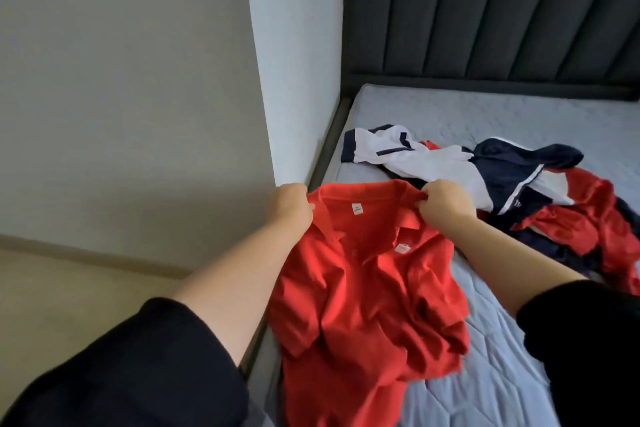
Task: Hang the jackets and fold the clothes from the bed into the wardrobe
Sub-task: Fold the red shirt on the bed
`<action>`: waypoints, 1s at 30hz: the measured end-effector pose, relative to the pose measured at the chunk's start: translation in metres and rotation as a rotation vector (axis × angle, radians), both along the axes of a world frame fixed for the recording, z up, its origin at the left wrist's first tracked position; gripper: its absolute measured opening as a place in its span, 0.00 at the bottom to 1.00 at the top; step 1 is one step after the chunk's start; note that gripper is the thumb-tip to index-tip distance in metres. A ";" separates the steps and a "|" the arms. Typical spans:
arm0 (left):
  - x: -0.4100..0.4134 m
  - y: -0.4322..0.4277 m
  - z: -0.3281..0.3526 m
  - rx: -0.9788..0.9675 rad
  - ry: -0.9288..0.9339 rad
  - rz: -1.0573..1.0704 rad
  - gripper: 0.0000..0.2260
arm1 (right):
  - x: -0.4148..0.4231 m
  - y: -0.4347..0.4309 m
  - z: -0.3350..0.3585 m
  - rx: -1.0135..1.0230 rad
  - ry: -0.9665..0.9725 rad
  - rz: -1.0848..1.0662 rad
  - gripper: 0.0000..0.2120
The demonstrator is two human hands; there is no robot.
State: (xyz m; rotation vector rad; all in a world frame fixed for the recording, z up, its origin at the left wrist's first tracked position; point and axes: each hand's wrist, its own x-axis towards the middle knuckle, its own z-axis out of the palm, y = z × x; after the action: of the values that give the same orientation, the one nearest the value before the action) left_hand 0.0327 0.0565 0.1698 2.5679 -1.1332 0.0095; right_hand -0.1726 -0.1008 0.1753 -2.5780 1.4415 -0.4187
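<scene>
Both hands pinch the red polo shirt (363,274) at its shoulders: the left hand (289,206) has its fingers curled on the shoulder seam just beside the collar, and the right hand (445,203) grips the opposite shoulder in the same way. Held at these two points and spread apart, the shirt hangs open with its front and collar label facing the person, probably so it can be shaken flat before folding. Below the hands its body trails down and rests crumpled on the bed (491,350), near the mattress edge, so the hem is not yet straightened.

Just beyond the right hand lies the white and navy jacket (412,154), sprawled with one sleeve reaching toward the wall side. Farther out and to the right of that hand sits a heap of navy and red clothes (568,204), tangled together; how many pieces it holds cannot be told. These wait their turn, so most of the task looks undone.

Farthest off stands the dark padded headboard (491,14). No wardrobe is in view.
</scene>
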 end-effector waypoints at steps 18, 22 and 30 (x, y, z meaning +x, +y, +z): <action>0.005 -0.038 -0.149 0.071 0.287 -0.268 0.30 | 0.078 0.033 -0.163 0.327 -0.096 0.032 0.32; 0.012 -0.006 -0.200 0.165 0.278 -0.257 0.22 | 0.076 0.068 -0.227 0.472 0.178 0.004 0.35; 0.057 0.009 -0.214 -0.058 0.585 0.504 0.24 | 0.088 0.050 -0.245 0.544 0.367 0.008 0.38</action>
State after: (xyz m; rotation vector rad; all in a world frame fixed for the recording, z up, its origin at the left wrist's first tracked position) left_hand 0.0898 0.0653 -0.0440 2.4765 -0.2642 -0.5376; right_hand -0.0843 -0.0504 -0.0694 -2.2742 1.3951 0.4202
